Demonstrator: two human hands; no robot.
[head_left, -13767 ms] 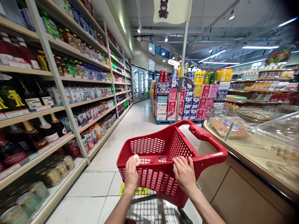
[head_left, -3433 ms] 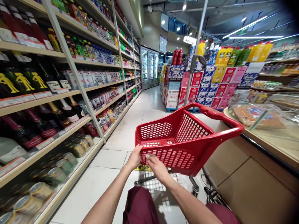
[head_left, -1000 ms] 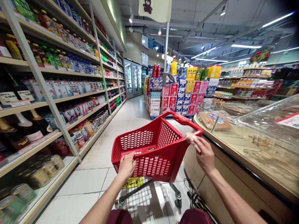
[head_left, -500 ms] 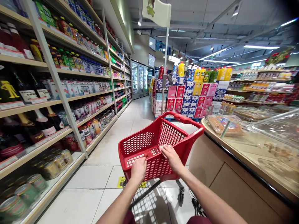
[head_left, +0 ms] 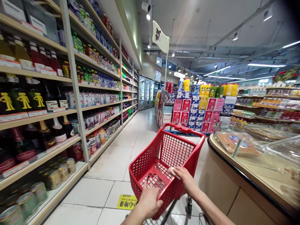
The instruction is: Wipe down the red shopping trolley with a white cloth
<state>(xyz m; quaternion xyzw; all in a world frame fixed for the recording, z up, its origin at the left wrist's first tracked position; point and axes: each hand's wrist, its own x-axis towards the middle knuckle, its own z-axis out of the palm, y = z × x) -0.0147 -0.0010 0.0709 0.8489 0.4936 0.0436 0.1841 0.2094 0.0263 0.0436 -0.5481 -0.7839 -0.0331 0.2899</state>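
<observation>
In front of me stands a red plastic shopping cart (head_left: 173,147) with a lattice basket and a flag pole. Nothing lies in the part of the basket I can see. My left hand (head_left: 150,201) is at the basket's near left corner, index finger and thumb apart; whether it touches the rim is hard to tell. On the right side rim rests my right hand (head_left: 186,179), its fingers closed on a small white wad (head_left: 172,171), perhaps tissue or cloth.
Shelves of bottles and cans (head_left: 100,106) line the left. A curved counter (head_left: 225,172) with clear-covered food stands close on the right. Stacked drink cartons (head_left: 187,111) are ahead. A yellow wet-floor sticker (head_left: 126,201) marks the tiles, and glass-door fridges (head_left: 145,90) stand far back.
The cart sits lower and further right in view and has turned somewhat. My left hand has loosened from its closed hold on the rim. The right hand stays on the side rim.
</observation>
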